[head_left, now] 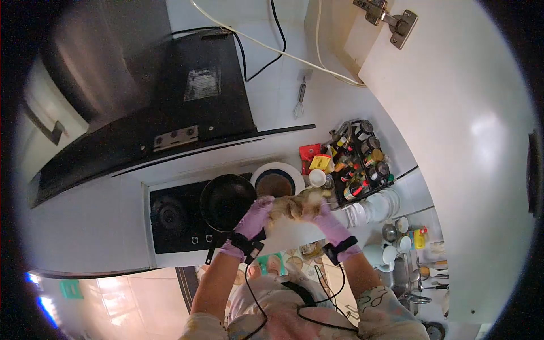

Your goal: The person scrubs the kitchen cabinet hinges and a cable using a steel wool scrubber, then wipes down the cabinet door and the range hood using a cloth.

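Observation:
Both hands wear light purple gloves, with black straps at the wrists. Stretched between them is a crumpled beige-brown cloth (292,208), partly blurred. My left hand (258,215) is closed on its left end, close to the right rim of a black frying pan (228,195). On the opposite end my right hand (326,220) grips the cloth, its fingertips mostly hidden by the folds. Just beyond the cloth sits a white-rimmed round dish or pot (300,174) with a dark inside. A small white bowl (317,178) stands to its right.
The pan rests on a black gas hob (170,218), its handle over the counter's front edge. A rack of bottles and jars (362,164) fills the back corner. White plates (374,208) and a sink (401,275) lie to the right. An open cabinet door (470,141) hangs at upper right.

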Demonstrator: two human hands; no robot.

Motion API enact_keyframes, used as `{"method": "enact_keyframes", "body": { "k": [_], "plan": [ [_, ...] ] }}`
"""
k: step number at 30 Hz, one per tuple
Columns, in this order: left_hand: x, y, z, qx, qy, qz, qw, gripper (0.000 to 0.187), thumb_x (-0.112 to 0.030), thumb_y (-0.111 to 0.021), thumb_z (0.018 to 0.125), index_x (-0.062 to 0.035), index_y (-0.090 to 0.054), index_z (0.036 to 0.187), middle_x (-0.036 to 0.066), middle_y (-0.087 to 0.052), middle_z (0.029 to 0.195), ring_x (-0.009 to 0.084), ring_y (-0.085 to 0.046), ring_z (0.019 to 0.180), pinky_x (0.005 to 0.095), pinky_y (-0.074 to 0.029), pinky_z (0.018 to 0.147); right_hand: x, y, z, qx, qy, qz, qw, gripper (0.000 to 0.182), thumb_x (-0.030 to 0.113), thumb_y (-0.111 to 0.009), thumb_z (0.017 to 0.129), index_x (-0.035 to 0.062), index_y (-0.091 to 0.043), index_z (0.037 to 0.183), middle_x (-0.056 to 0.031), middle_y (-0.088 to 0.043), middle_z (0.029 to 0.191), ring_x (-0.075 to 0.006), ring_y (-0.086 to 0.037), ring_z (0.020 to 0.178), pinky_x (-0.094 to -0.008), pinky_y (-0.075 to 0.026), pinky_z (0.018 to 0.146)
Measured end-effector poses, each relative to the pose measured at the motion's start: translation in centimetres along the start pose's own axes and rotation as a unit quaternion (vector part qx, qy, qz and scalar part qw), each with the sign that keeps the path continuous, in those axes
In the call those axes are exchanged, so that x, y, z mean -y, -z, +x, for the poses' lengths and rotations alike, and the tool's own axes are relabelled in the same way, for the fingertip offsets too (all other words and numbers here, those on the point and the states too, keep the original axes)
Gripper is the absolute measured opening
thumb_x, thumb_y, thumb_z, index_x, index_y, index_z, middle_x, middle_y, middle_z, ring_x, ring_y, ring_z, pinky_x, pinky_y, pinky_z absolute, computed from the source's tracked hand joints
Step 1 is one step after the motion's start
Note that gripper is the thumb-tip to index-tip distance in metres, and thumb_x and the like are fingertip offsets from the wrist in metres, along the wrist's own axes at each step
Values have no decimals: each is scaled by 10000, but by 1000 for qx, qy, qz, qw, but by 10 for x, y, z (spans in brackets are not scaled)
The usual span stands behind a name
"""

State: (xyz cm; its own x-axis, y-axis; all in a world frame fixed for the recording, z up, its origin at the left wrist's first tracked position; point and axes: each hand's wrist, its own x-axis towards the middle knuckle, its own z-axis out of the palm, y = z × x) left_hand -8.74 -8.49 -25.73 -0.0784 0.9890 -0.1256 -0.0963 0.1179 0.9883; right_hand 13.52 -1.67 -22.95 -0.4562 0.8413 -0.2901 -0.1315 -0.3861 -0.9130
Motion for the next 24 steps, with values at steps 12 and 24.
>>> {"method": "enact_keyframes", "body": {
  "k": [12, 24],
  "plan": [
    [93, -16, -26, 33, 192, -514, 835, 316, -169, -461, 912, -36, -426, 1197, 76, -530, 1068, 179, -545, 970, 293, -449, 858, -94, 22, -1, -71, -73, -107, 989, 327, -21, -456, 773, 19, -492, 1095, -31, -554, 953, -125, -522, 859, -261, -434, 752],
    [116, 16, -37, -155, 273, -280, 907, 236, -194, -495, 867, -70, -554, 1060, 61, -575, 898, 134, -573, 740, 262, -489, 665, -188, 70, 31, -204, -168, -186, 946, 270, 83, -545, 794, 34, -539, 1059, -10, -520, 840, -123, -487, 755, -262, -401, 699]
  ]
}}
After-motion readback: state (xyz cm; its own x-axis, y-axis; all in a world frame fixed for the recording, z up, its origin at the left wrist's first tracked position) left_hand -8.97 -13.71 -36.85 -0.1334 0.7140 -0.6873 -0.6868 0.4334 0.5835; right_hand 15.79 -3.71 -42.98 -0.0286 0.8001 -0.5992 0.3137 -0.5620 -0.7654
